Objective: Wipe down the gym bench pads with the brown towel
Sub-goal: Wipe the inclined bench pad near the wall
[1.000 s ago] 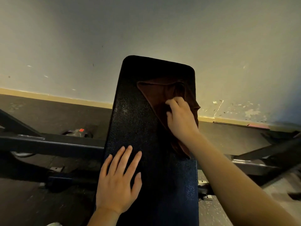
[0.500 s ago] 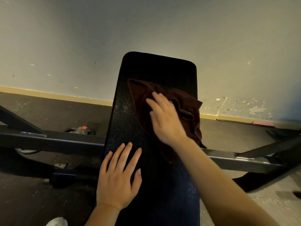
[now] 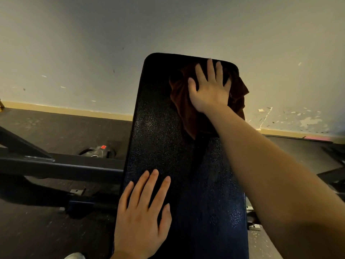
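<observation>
- The right hand [image 3: 210,90] is lying flat on the brown towel [image 3: 183,107], fingers straight and spread, pressing it against the bench pad [image 3: 162,146]; this grip is wide open and is pinching nothing, only bearing down on the cloth.
- The towel is sitting bunched at the far end of the pad, toward one o'clock from the pad's middle, with its right edge spilling over the pad's side at three o'clock of the hand and a tail trailing down toward six o'clock under the wrist.
- The fingertips of that hand are reaching almost to the pad's top rim at twelve o'clock.
- The left hand [image 3: 141,219] is resting palm-down on the near part of the pad, at about seven o'clock from its middle, fingers straight and slightly apart, holding nothing and seemingly steadying the pad.
- The step in hand, as I judge it, is the wiping of the upper stretch of this pad, with the stroke at its far limit.
- The next move is probably calling for a pull of the towel back toward six o'clock or across toward nine o'clock, where the left strip of the pad is lying uncovered.
- Even palm pressure is going to matter, since the loose cloth could slide off the right edge.
- A dark frame bar [image 3: 61,165] is crossing behind the pad at nine o'clock, above the floor [image 3: 37,230].
</observation>
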The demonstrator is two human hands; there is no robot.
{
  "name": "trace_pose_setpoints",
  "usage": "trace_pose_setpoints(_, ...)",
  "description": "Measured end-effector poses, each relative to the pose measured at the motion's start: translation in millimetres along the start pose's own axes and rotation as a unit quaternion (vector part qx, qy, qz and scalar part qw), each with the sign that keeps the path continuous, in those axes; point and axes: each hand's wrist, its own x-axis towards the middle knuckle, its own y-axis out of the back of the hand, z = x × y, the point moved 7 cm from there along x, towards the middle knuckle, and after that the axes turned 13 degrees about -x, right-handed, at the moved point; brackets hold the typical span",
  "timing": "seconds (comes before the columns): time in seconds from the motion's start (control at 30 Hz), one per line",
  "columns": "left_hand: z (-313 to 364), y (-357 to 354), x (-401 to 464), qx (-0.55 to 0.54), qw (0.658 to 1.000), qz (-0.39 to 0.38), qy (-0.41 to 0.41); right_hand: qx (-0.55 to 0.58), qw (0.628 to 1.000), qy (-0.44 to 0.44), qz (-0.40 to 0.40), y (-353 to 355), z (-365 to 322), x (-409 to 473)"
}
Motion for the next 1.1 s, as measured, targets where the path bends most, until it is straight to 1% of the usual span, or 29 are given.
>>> trace_pose_setpoints(0.07,-1,0,1,-0.002,1.000,-0.001,0.002,-0.001,1.000,0.004,0.029,8,-6,13)
trace_pose_setpoints(0.13,-2,-1,3,-0.001,1.000,0.000,0.002,0.000,0.997,0.027,0.070,14,-14,13)
trace_pose_setpoints(0.17,-1,-2,2,0.001,1.000,-0.001,0.000,0.003,0.996,0.038,0.075,13,-16,9)
trace_pose_setpoints(0.3,0,-1,2,0.000,1.000,-0.013,0.009,-0.001,0.998,0.057,0.030,-2,-18,-19)
trace_pose_setpoints(0.53,3,2,3,0.014,0.999,-0.028,0.024,-0.002,0.999,0.047,-0.004,-24,-21,-144)
trace_pose_setpoints(0.63,5,1,0,0.014,0.999,-0.028,0.016,-0.010,0.999,0.040,-0.032,-30,-18,-171)
trace_pose_setpoints(0.73,5,3,4,-0.002,1.000,-0.014,0.013,-0.019,0.997,0.052,-0.049,-28,-16,-150)
trace_pose_setpoints(0.83,4,5,4,0.000,1.000,0.000,0.002,-0.018,0.998,0.051,-0.035,-18,-14,-110)
trace_pose_setpoints(1.0,1,1,-1,0.004,1.000,0.020,-0.005,0.001,1.000,-0.005,-0.026,-3,-5,-19)
trace_pose_setpoints(1.1,-1,-1,-1,0.009,1.000,0.025,-0.003,0.026,0.999,-0.040,-0.017,1,-5,12)
